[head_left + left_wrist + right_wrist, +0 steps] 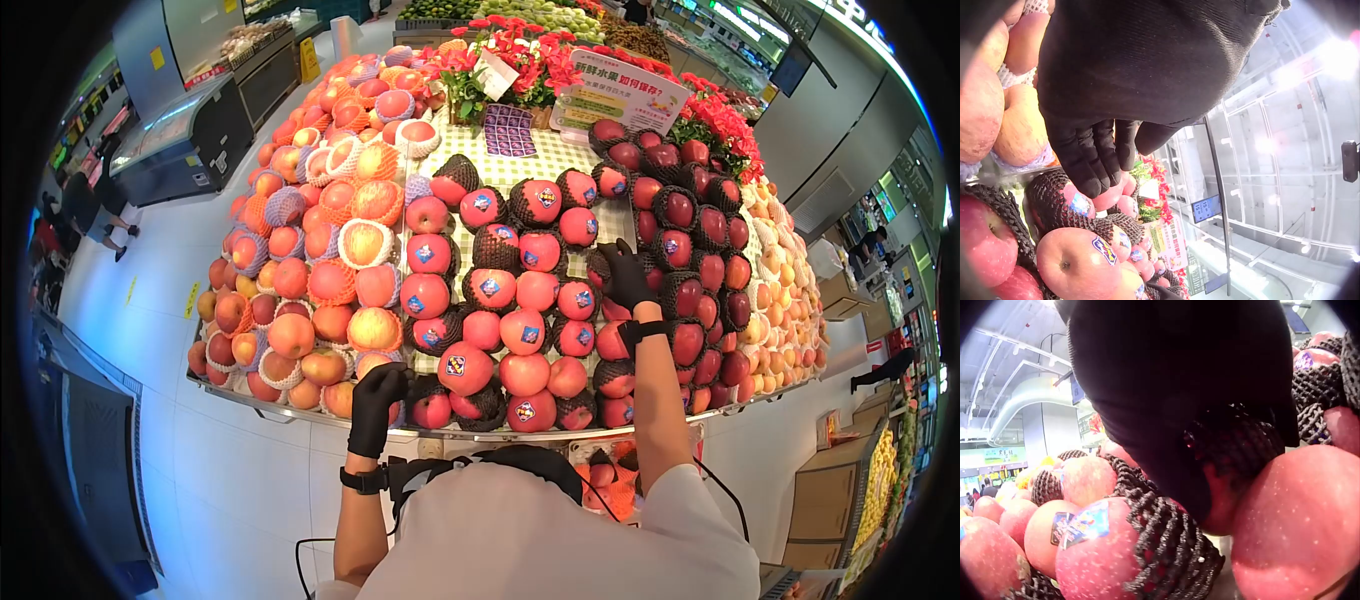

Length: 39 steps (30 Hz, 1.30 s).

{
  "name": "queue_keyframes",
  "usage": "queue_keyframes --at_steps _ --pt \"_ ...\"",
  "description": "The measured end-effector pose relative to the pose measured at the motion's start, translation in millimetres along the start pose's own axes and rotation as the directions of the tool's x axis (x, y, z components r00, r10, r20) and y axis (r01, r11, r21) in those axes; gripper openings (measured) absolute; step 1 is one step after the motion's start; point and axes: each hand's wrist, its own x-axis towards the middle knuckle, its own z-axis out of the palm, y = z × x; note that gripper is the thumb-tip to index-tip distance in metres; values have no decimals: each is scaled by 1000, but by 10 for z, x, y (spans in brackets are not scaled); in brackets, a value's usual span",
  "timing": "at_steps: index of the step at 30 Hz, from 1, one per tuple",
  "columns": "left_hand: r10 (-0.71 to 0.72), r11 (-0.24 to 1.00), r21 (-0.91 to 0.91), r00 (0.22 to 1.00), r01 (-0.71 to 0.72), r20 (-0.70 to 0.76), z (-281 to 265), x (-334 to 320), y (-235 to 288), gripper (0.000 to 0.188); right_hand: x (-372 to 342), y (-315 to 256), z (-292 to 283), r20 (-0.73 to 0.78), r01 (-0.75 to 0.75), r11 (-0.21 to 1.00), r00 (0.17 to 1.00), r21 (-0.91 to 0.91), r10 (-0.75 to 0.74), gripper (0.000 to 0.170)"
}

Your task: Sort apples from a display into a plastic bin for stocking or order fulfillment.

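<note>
Both hands wear black gloves. My right hand [627, 277] reaches over the right side of the middle section of red apples. In the right wrist view its fingers and thumb curl round an apple in a black foam net [1235, 447], partly hidden under the palm. Beside that apple sit a bare red apple [1300, 519] and a stickered apple [1100, 550] half in black netting. My left hand [380, 402] hovers at the front rim, holding nothing, its fingers loosely bent. Close below it in the left wrist view is a red apple with a blue sticker [1079, 262].
Orange-pink apples in white, orange and purple nets [345, 210] fill the left section. Darker apples [685, 290] stand piled to the right, with pale netted fruit [775, 290] beyond. At the back are red flowers [520, 60] and a sign [620, 95]. A metal rim [520, 436] edges the front.
</note>
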Motion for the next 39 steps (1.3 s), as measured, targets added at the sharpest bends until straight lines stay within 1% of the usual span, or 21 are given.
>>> queue_keyframes --at_steps 1,2,5,6,9,12,15,19,20,23,24,26,27,28,31,32,33,35,37,38,39 --pt "-10 1000 5 1000 10 -16 -7 -25 8 25 26 41 50 53 -24 1000 998 13 24 69" --pt "2 1000 26 1000 -2 -16 -9 -50 20 25 54 74 108 19 29 999 999 -24 -29 68" --pt "-4 998 61 1000 5 -14 -43 -93 -13 29 88 35 133 62 -47 999 997 27 45 68" --pt "-10 997 74 1000 12 -24 -32 -103 -19 30 112 31 120 92 -41 999 995 -19 42 68" --pt "-13 999 52 999 15 -32 25 -127 9 30 141 32 191 53 -43 995 997 -86 48 67" --pt "-36 999 7 999 37 -30 63 -114 9 29 114 -35 130 37 -47 996 998 -80 50 62" --pt "-16 999 30 1000 16 5 72 -90 49 29 75 -48 9 73 -2 999 997 -34 4 55" --pt "-23 997 -70 1000 23 4 43 -7 31 25 24 -26 -6 -82 -1 995 997 102 9 58" --pt "-8 997 -78 1000 9 15 43 1 47 25 13 -18 -21 -187 75 985 981 152 -46 61" --pt "21 995 -99 1000 -19 15 63 34 106 24 -80 -120 -248 -327 179 958 940 222 -99 65" --pt "13 998 -68 1000 -12 17 72 50 156 24 -107 -147 -314 -328 162 951 942 263 -70 69" --pt "11 997 -78 999 -8 33 99 102 180 24 -214 -481 -657 -278 76 885 958 460 62 71" --pt "10 997 -82 999 -7 43 117 130 194 24 -267 -660 -807 -246 32 834 961 551 126 72" --pt "24 997 -71 998 -20 55 148 154 218 25 -319 -764 -874 -213 28 736 964 677 160 74" --pt "54 998 -42 994 -50 95 270 219 302 26 -563 -942 -965 -314 34 849 936 527 158 76" --pt "55 998 -34 992 -51 113 309 244 329 26 -642 -1089 -1005 -255 46 675 943 736 214 75" --pt "54 998 -26 990 -51 129 356 260 366 26 -754 -1105 -883 -195 10 584 947 812 256 69" --pt "56 998 -21 985 -53 165 516 269 495 25 -902 -1103 -640 -38 -20 210 963 977 266 72" --pt "59 998 -22 973 -56 224 639 299 555 24 -1089 -1207 -487 15 -46 114 964 992 265 70" --pt "60 998 4 972 -63 229 691 326 553 22 -1149 -1263 -432 43 -62 64 964 996 264 70" --pt "58 998 15 959 -65 279 751 348 587 22 -1178 -1318 -426 45 -67 78 968 995 247 69"
